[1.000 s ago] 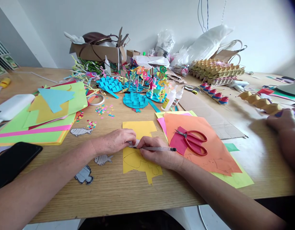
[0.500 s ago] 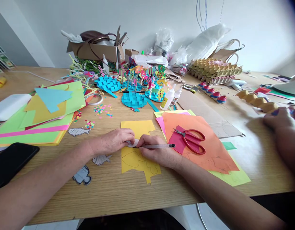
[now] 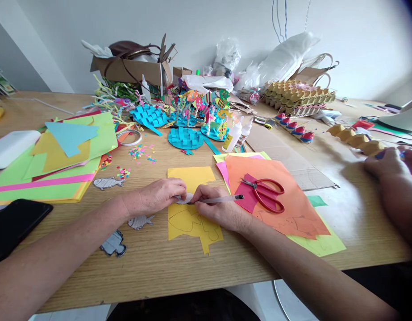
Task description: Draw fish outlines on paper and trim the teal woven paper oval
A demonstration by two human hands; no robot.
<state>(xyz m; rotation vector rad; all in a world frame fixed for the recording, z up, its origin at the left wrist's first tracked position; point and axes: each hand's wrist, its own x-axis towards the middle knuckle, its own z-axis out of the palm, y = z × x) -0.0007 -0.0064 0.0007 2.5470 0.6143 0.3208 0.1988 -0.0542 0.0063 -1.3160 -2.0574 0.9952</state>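
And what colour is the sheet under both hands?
The sheet is yellow, clearest in the head view.

My left hand (image 3: pixel 164 194) is bare, and the left forearm (image 3: pixel 81 238) is uncovered as far as the view reaches. My right hand (image 3: pixel 221 207) is bare too, its forearm (image 3: pixel 302 265) just as uncovered. Each arm narrows at the wrist and thickens toward the elbow. At my lap shows a rounded patch of plain black (image 3: pixel 185 307), seemingly clothing, too dark to tell its fabric.
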